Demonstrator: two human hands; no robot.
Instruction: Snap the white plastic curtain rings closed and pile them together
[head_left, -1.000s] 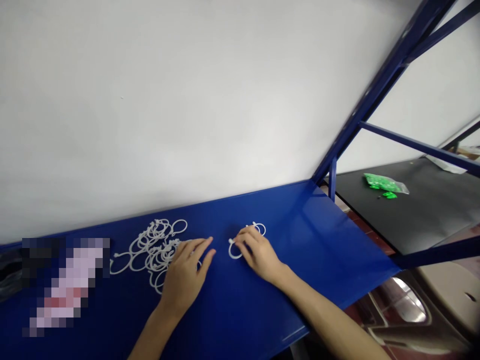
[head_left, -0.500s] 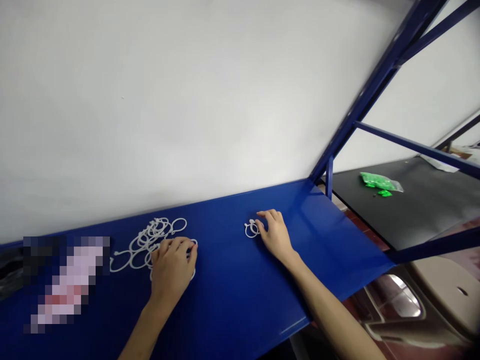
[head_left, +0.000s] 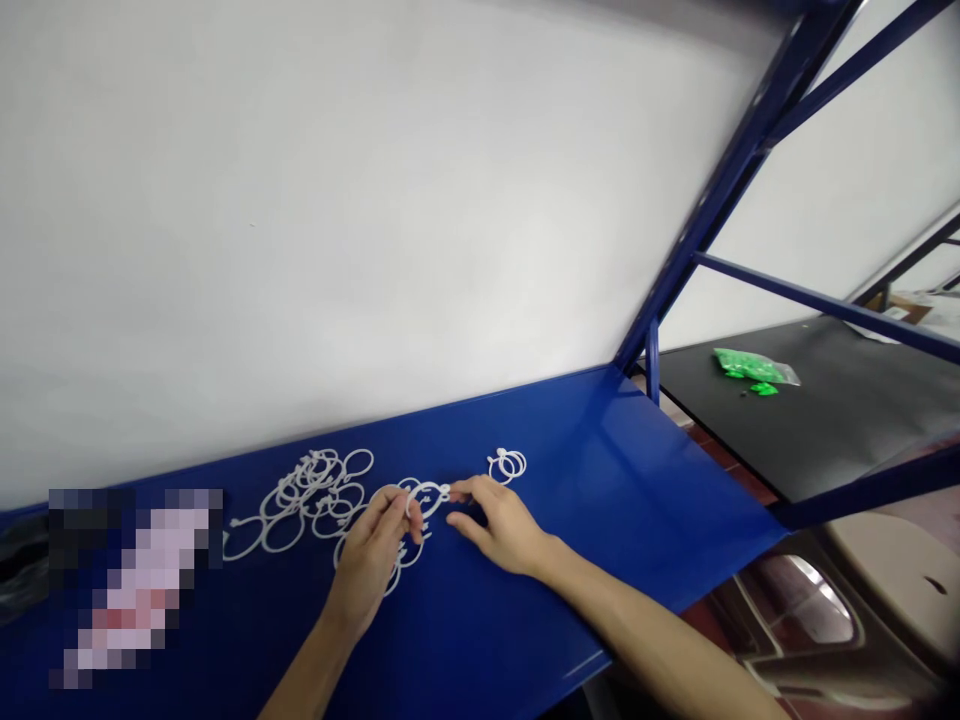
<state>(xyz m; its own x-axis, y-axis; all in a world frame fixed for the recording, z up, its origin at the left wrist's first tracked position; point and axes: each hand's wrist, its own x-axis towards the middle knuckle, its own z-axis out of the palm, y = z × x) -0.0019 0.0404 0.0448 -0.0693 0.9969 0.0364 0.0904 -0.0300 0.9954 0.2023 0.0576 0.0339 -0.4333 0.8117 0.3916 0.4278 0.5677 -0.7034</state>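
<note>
My left hand [head_left: 375,555] pinches a white plastic ring [head_left: 427,513], raised over the blue table. The ring's small clasp end points toward my right hand [head_left: 504,525]. That hand's fingertips are at the clasp, perhaps touching it, while its thumb stands apart below. Beneath and around my left hand lie several more rings, partly hidden by it. A tangled pile of white rings [head_left: 283,545] spreads to the left. Beyond my right hand, a small group of rings [head_left: 517,465] lies overlapping on the table.
The blue metal table [head_left: 585,430] backs onto a white wall [head_left: 420,230]. A blurred-out item [head_left: 150,560] lies at the left. Blue frame posts [head_left: 694,220] rise at the right. Past them, a bag of green pieces [head_left: 750,364] rests on a black table; a beige stool [head_left: 892,580] stands below.
My left hand has lifted a ring from the pile and moved right. My right hand has left the small ring group and come left and nearer, to the raised ring.
</note>
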